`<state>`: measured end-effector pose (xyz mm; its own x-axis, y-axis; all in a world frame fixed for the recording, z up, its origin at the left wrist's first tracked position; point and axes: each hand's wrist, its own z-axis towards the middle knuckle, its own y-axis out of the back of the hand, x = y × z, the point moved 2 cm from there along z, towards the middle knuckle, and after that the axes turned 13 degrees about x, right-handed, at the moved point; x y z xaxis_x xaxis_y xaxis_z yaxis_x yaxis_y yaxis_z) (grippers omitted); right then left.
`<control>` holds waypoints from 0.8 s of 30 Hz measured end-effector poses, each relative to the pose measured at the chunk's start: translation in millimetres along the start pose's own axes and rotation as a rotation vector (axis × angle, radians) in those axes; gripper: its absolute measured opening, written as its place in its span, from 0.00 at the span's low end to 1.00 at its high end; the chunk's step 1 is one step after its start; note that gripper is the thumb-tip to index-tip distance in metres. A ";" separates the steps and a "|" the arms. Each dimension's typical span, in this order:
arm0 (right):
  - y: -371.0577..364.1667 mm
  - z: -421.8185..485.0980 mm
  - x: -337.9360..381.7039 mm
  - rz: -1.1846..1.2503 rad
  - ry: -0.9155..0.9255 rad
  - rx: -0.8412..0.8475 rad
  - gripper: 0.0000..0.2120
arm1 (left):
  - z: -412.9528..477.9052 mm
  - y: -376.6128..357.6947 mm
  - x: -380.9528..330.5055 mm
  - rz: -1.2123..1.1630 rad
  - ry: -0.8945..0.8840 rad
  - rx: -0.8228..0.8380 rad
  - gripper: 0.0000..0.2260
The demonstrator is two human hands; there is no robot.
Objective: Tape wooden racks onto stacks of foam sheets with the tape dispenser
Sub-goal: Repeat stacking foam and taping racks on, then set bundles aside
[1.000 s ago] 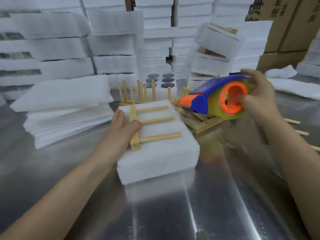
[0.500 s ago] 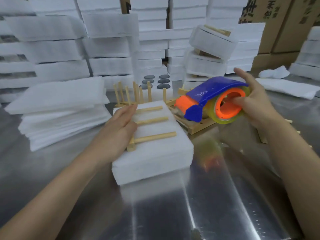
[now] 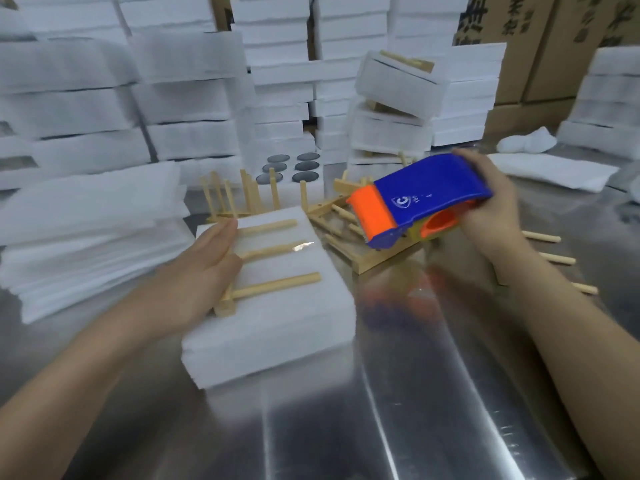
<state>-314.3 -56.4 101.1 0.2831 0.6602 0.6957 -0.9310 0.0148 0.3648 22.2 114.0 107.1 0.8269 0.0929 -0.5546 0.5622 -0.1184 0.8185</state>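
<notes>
A wooden rack [image 3: 273,252] with three pegs lies flat on a white foam stack [image 3: 277,313] in the middle of the steel table [image 3: 433,393]. My left hand [image 3: 204,268] presses flat on the rack's base rail at the stack's left side, fingers straight. My right hand [image 3: 491,206] grips a blue and orange tape dispenser [image 3: 415,199] in the air to the right of the stack. Its orange cutter end points down and left, above a pile of loose racks. A glint of clear tape shows on the middle peg.
More wooden racks [image 3: 349,223] lie behind and right of the stack, with loose pegs [image 3: 554,258] by my right wrist. A pile of loose foam sheets [image 3: 90,230] sits at left. Taped foam bundles [image 3: 398,109] and cardboard boxes [image 3: 540,46] fill the back.
My right hand has tipped the dispenser over, so its blue top faces up and the orange end dips toward the stack. My left hand has flattened over the rack's rail.
</notes>
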 end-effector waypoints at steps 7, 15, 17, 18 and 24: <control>-10.5 -1.6 -4.6 -0.061 -0.009 0.022 0.24 | 26.7 21.7 -49.3 0.150 0.310 0.145 0.52; -9.3 -1.9 -2.3 -0.174 0.103 0.088 0.25 | 74.5 -47.0 -106.0 0.449 0.038 -0.047 0.15; -5.2 -1.6 -1.3 -0.154 0.104 0.085 0.25 | 75.6 -45.6 -103.2 0.426 0.060 -0.083 0.16; -2.6 -1.5 -0.6 -0.151 0.100 0.088 0.26 | 76.1 -44.5 -103.3 0.431 0.076 -0.088 0.17; 15.2 0.2 6.1 -0.220 0.073 0.177 0.27 | 71.6 -43.6 -109.4 0.478 0.097 -0.055 0.13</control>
<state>-326.6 -52.3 111.0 0.4502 0.7083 0.5437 -0.7928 0.0369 0.6084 -92.0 38.2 121.3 0.9860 0.1329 -0.1004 0.1164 -0.1184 0.9861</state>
